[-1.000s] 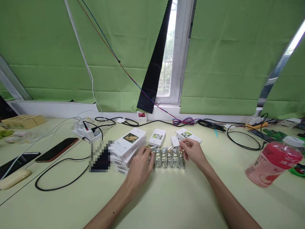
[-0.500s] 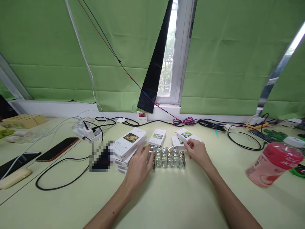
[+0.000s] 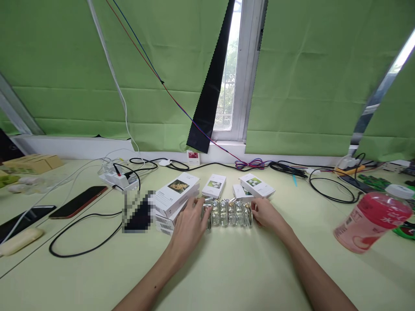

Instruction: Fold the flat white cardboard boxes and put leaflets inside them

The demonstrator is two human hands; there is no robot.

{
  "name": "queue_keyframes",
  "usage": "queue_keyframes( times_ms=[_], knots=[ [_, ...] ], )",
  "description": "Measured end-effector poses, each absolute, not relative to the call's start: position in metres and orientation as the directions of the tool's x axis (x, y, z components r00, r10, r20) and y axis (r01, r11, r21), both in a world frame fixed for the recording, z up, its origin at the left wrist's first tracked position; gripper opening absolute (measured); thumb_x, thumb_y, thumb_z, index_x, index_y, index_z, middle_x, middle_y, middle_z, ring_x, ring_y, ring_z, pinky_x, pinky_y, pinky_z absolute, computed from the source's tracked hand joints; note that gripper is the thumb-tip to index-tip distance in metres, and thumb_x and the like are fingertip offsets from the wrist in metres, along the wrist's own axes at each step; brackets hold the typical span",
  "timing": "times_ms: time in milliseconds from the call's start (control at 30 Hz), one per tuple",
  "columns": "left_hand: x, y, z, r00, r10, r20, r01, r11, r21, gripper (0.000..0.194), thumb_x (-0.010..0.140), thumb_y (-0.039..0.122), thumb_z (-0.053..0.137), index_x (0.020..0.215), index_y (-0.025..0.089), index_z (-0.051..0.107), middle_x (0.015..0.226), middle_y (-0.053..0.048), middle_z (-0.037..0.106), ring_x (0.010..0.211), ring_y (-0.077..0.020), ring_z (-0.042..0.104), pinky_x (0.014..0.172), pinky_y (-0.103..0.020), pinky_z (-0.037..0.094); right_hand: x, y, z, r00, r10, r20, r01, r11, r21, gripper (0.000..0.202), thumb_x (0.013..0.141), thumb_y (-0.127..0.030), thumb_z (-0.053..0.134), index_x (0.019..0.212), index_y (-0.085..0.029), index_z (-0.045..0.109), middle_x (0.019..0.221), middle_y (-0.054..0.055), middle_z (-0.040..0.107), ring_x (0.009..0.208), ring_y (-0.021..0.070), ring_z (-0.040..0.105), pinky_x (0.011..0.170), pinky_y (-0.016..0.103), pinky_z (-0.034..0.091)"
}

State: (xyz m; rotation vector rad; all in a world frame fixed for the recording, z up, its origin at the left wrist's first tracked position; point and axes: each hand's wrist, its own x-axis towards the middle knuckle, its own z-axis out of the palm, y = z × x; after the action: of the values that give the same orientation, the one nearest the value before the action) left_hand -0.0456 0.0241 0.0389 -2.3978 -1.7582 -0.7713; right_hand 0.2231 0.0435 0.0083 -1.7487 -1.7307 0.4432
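Note:
Several small clear glass bottles [image 3: 231, 214] with metallic tops stand side by side in a tight row on the table. At the row's left end, my left hand [image 3: 189, 220] has its thumb and fingers around a glass bottle, partly hiding it. My right hand [image 3: 267, 211] rests at the right end with curled fingers, close against the last bottle; I see nothing held in it. Left of the row, a white box with a yellow flower picture [image 3: 177, 192] lies on another white box [image 3: 164, 223]. Behind the bottles lie a small white box [image 3: 214, 186] and two overlapping ones [image 3: 257, 185].
A pink jar [image 3: 369, 222] stands at the right. Black cables [image 3: 288, 169] run along the back, with a power strip [image 3: 118, 177] at the left. Two phones [image 3: 79, 202] lie on the left side. A small box [image 3: 193, 157] leans at the wall below the window.
My right hand has come down and slightly nearer, from the overlapping white boxes to the right end of the bottle row. My left hand stays at the left end.

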Motion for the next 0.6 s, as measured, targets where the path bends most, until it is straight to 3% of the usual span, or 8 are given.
queue_keyframes(
  times_ms=[167, 367, 600],
  knots=[
    [-0.044, 0.026, 0.039, 0.219, 0.893, 0.394, 0.918, -0.325, 0.228, 0.023, 0.101, 0.034, 0.048, 0.113, 0.020, 0.062, 0.110, -0.011, 0.064, 0.083, -0.0257, 0.070, 0.059, -0.029, 0.047, 0.220, 0.041, 0.014, 0.023, 0.995, 0.099, 0.845, 0.034, -0.534, 0.023, 0.075, -0.005, 0.054, 0.060, -0.021, 0.053, 0.059, 0.004, 0.064, 0.078, 0.0257, 0.064, 0.071, 0.030, 0.044],
    [-0.045, 0.027, 0.036, 0.226, 0.885, 0.406, 0.913, -0.338, 0.229, 0.023, 0.102, 0.034, 0.046, 0.110, 0.021, 0.063, 0.112, -0.009, 0.064, 0.075, -0.0230, 0.069, 0.052, -0.027, 0.042, 0.219, 0.041, 0.014, 0.010, 0.998, 0.059, 0.876, 0.019, -0.482, 0.020, 0.078, -0.005, 0.051, 0.066, -0.021, 0.055, 0.063, 0.005, 0.065, 0.078, 0.0254, 0.064, 0.066, 0.028, 0.042],
    [-0.045, 0.027, 0.028, 0.246, 0.749, 0.615, 0.878, -0.441, 0.186, 0.024, 0.103, 0.035, 0.046, 0.111, 0.020, 0.063, 0.112, -0.009, 0.063, 0.054, -0.0117, 0.058, 0.046, -0.024, 0.036, 0.220, 0.042, 0.010, 0.003, 0.993, 0.115, 0.882, 0.052, -0.469, 0.019, 0.076, -0.005, 0.054, 0.064, -0.020, 0.057, 0.066, 0.005, 0.067, 0.075, 0.0240, 0.063, 0.062, 0.027, 0.039]
  ],
)
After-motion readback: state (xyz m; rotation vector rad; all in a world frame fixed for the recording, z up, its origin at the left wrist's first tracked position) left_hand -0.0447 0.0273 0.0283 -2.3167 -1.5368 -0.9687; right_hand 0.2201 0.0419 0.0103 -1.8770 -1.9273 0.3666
